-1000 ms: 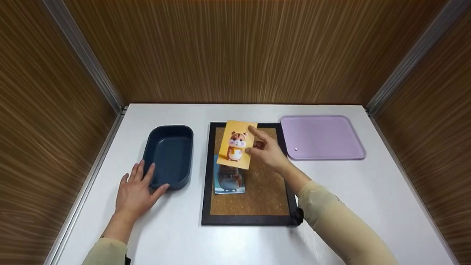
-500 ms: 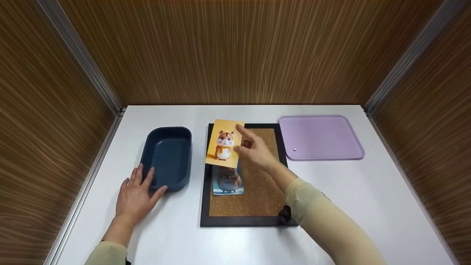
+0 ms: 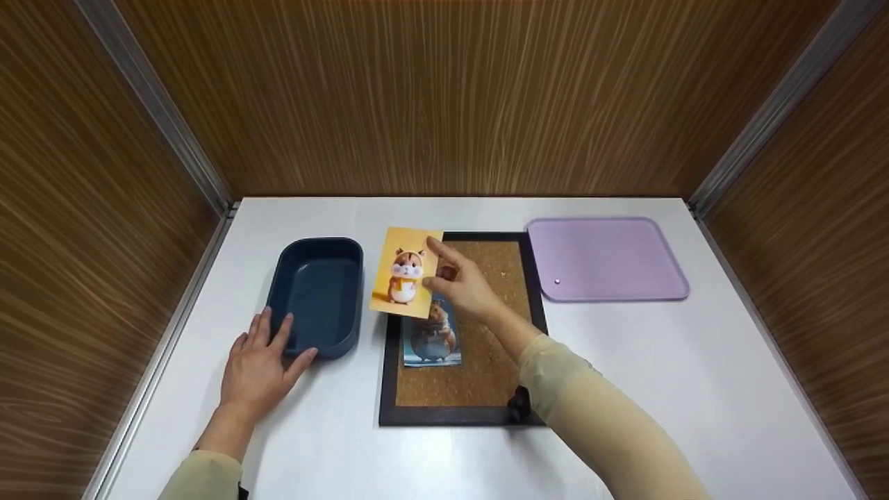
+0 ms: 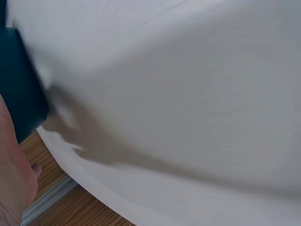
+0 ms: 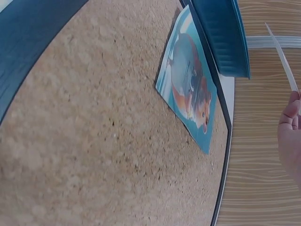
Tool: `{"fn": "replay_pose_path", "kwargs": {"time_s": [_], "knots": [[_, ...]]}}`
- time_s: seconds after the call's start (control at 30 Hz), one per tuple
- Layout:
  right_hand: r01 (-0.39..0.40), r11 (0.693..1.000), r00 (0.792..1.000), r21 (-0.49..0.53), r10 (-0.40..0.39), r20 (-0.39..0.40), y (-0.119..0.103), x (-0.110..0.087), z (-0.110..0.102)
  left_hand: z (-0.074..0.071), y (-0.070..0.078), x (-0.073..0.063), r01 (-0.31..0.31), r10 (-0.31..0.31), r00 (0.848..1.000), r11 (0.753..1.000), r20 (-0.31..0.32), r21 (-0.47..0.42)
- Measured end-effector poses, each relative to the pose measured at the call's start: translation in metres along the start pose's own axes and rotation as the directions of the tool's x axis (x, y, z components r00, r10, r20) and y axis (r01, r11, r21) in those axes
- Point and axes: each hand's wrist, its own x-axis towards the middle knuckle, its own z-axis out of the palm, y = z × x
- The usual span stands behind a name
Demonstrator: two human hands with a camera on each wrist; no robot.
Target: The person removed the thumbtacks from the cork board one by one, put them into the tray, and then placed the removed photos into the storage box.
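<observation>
My right hand (image 3: 464,283) pinches a yellow picture card (image 3: 396,274) by its right edge. The card, printed with a cartoon hamster in a scarf, hangs above the upper left corner of a black-framed cork board (image 3: 496,368). In the right wrist view the card (image 5: 283,59) appears almost edge-on. A blue hamster card (image 3: 432,340) lies on the left side of the cork, its top partly covered by the yellow one. At the left, my left hand (image 3: 257,371) rests with spread fingers on the near left corner of a dark blue tray (image 3: 316,298).
A lilac tray (image 3: 611,260) stands right of the cork board, with a small shiny piece (image 3: 557,281) near its lower left corner. A tiny pale spot shows on the cork's upper right. Wood-grain panels (image 3: 444,97) enclose the white table (image 3: 667,389) behind and at both sides.
My right hand has carried the yellow card leftward, from over the cork to past the frame's left edge. More of the blue card shows now. My left hand has stayed on the blue tray.
</observation>
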Motion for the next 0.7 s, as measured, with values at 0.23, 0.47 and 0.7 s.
{"fn": "replay_pose_path", "kwargs": {"time_s": [0.23,0.47,0.7], "knots": [[-0.025,1.000,1.000,-0.003,0.025,0.002,0.000,0.005,0.012,0.000,-0.001,0.001,-0.001,0.001,1.000,1.000,0.020,0.003],[-0.017,1.000,1.000,-0.023,0.017,0.020,-0.003,0.014,0.024,-0.004,0.001,0.001,0.003,-0.003,1.000,1.000,0.013,-0.009],[-0.017,0.999,0.999,-0.049,0.019,0.042,-0.005,0.020,0.031,-0.003,0.005,0.002,0.017,-0.017,1.000,1.000,0.026,-0.001]]}}
